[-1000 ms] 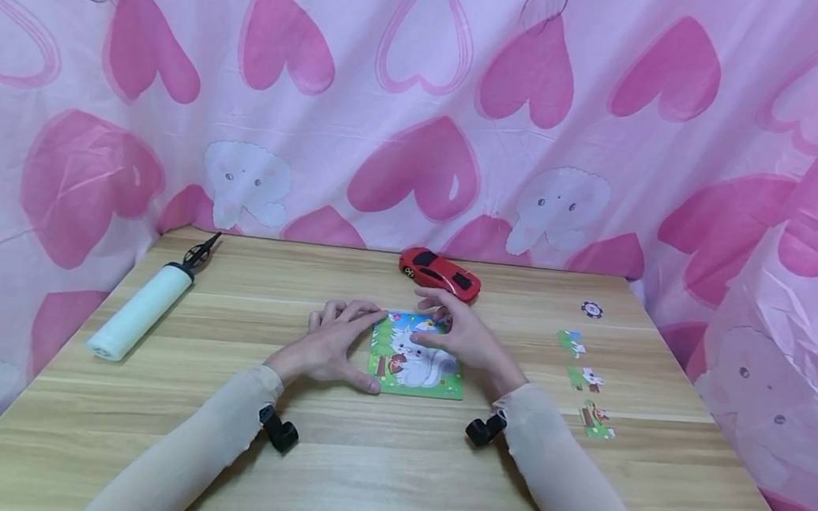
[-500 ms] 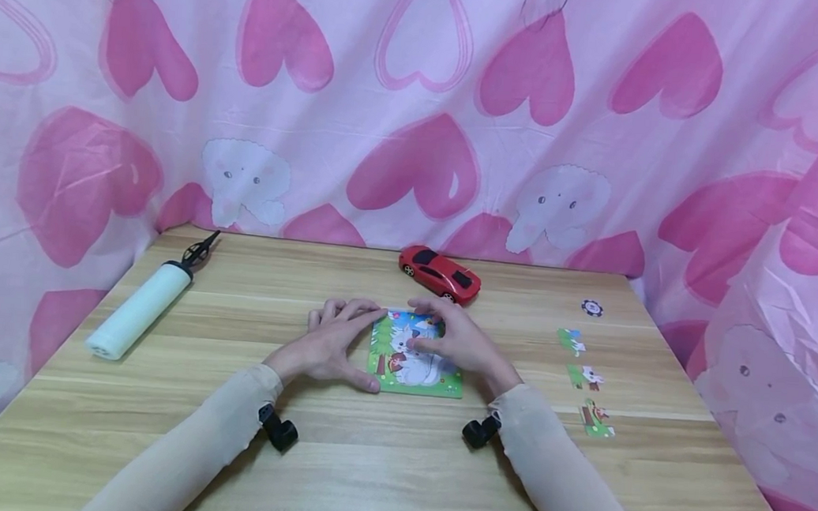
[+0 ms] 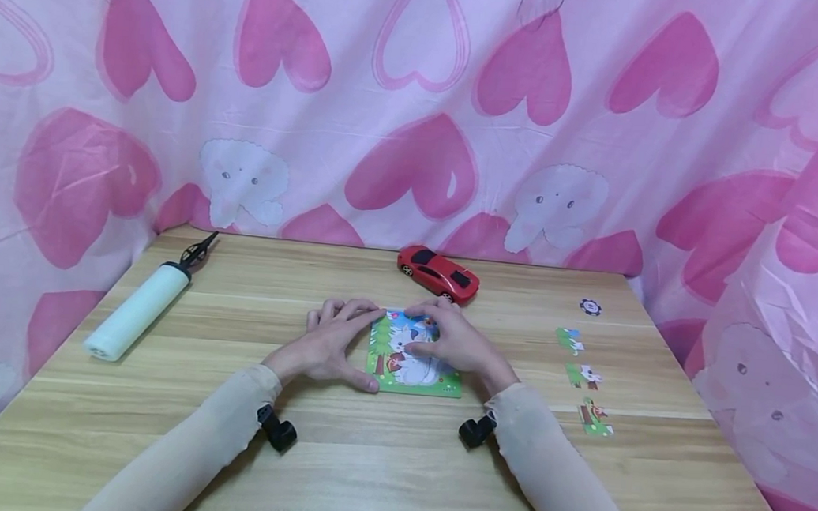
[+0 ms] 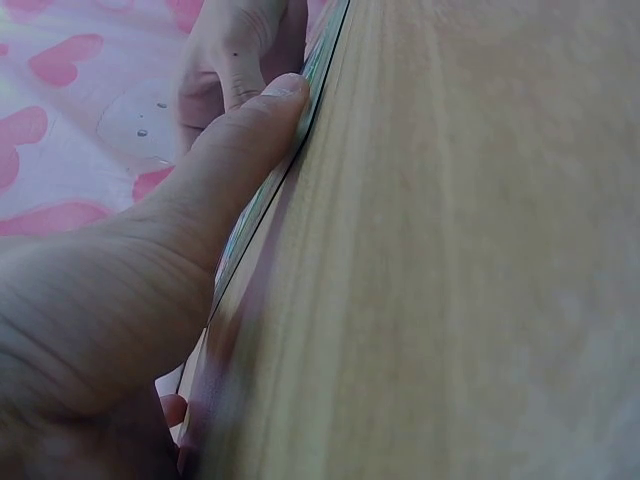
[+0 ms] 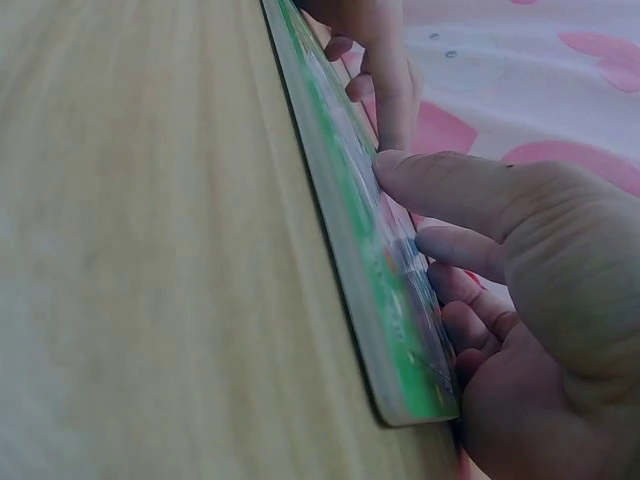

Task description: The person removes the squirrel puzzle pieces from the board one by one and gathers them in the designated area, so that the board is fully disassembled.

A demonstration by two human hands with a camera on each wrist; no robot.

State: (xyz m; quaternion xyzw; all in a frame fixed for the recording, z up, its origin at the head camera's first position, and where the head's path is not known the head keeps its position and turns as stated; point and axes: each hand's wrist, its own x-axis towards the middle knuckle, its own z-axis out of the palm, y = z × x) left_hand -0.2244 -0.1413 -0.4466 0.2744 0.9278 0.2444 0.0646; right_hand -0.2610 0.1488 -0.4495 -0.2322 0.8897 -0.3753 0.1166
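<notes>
A colourful puzzle board [image 3: 401, 372] with a white animal picture lies flat at the table's centre. My left hand [image 3: 367, 350] brackets its left edge: the thumb [image 4: 240, 150] pushes against the near-left corner and the index finger touches the far-left corner. My right hand [image 3: 423, 334] lies on top of the board, its thumb [image 5: 450, 190] and fingertips pressing down on the picture. The board's [image 5: 350, 200] green face and thin side show in the right wrist view. Neither hand holds a loose piece.
Three loose puzzle pieces [image 3: 570, 340] [image 3: 583, 375] [image 3: 595, 418] lie in a column at the right, with a poker chip [image 3: 590, 306] beyond them. A red toy car [image 3: 439, 273] stands just behind the board. A white hand pump [image 3: 138, 308] lies far left. Pink heart cloth surrounds the table.
My right hand has lowered from a raised pinch near the board's far right corner and slid left, its fingers now pressing on the picture. The left hand has stayed put.
</notes>
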